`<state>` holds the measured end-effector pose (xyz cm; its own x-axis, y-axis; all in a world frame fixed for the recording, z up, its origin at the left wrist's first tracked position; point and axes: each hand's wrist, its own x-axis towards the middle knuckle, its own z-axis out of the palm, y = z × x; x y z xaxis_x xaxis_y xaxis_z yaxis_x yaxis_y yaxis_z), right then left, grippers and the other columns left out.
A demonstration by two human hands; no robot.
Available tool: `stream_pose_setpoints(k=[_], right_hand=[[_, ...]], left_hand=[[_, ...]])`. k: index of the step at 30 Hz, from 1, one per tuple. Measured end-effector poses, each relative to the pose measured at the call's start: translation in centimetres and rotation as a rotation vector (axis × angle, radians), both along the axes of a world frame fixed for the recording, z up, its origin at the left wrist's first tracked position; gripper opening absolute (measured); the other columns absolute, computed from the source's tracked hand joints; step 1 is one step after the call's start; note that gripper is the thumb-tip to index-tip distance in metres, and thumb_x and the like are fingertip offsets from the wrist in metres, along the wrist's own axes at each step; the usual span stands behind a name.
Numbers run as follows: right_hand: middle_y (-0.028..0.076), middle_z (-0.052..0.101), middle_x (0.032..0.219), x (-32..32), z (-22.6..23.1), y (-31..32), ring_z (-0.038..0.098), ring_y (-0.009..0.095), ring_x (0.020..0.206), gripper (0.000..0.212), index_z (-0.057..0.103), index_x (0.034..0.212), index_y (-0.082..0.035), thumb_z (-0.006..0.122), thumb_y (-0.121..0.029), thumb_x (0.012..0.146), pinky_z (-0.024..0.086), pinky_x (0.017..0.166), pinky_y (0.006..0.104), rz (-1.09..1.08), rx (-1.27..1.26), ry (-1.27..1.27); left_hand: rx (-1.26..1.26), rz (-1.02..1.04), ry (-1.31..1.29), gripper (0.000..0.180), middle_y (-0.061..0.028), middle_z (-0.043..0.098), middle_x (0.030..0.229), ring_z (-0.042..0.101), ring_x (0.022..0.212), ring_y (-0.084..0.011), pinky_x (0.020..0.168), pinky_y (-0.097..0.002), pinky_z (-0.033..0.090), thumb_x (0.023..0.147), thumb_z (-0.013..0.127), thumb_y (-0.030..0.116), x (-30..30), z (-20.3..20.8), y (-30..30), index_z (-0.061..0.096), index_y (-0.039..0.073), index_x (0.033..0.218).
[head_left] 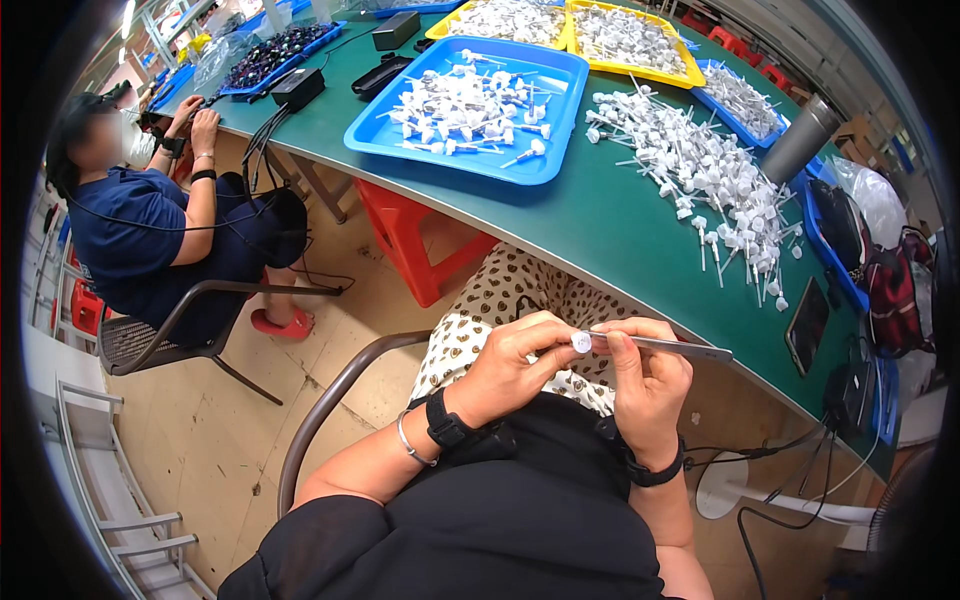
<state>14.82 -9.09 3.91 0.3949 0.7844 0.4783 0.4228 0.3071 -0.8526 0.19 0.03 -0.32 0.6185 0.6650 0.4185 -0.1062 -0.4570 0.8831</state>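
Observation:
Above my lap, my left hand [512, 358] pinches a small white plastic piece with a round head [581, 342], its fingers closed. My right hand [650, 388] is closed around a slim, flat grey metal tool [692, 349]. One end of that tool sticks out past the right hand, and the other meets the white piece between my fingertips. Whether it is a blade or tweezers, I cannot tell. Similar white pieces with thin stems lie in a loose pile [715, 180] on the green table [560, 225] and in a blue tray [362, 128].
Yellow trays [690, 80] and another blue tray [740, 95] of white pieces stand farther back. A grey metal flask [800, 140], a phone [807, 325] and bags [905, 290] are at the right. Red stools [405, 245] sit under the table; a co-worker [150, 215] sits at the left.

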Motion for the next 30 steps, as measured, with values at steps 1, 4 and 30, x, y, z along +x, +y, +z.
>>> stream_pose_setpoints(k=[1, 4, 30], right_hand=[[0.01, 0.073, 0.089, -0.07, -0.03, 0.04, 0.07, 0.016, 0.075, 0.008, 0.068, 0.1, 0.003, 0.068, -0.005, 0.097, 0.054, 0.066, 0.0266, -0.004, 0.0, 0.021], [0.01, 0.073, 0.089, -0.14, 0.06, 0.05, 0.071, 0.016, 0.076, 0.008, 0.068, 0.099, 0.003, 0.068, -0.004, 0.098, 0.055, 0.067, 0.0271, 0.002, 0.0, 0.025], [0.009, 0.072, 0.088, 0.03, 0.03, 0.02, 0.07, 0.017, 0.074, 0.006, 0.067, 0.097, 0.003, 0.066, -0.003, 0.097, 0.055, 0.066, 0.0286, -0.015, 0.004, -0.041]], left_hand=[[0.003, 0.001, 0.001, 0.014, -0.0085, 0.07, 0.09, 0.069, 0.072, -0.0142, 0.061, -0.0257, 0.055, 0.092, 0.07, -0.001, 0.0, -0.02, 0.02, 0.073, 0.0, 0.105], [-0.009, -0.001, 0.005, 0.014, -0.0084, 0.07, 0.09, 0.07, 0.073, -0.0143, 0.061, -0.0257, 0.056, 0.092, 0.07, -0.001, 0.02, -0.19, 0.03, 0.073, 0.001, 0.105], [-0.024, 0.003, -0.053, 0.015, -0.0099, 0.07, 0.094, 0.07, 0.075, -0.016, 0.065, -0.0269, 0.057, 0.093, 0.069, -0.002, 0.36, 0.14, -0.16, 0.073, 0.0, 0.108]])
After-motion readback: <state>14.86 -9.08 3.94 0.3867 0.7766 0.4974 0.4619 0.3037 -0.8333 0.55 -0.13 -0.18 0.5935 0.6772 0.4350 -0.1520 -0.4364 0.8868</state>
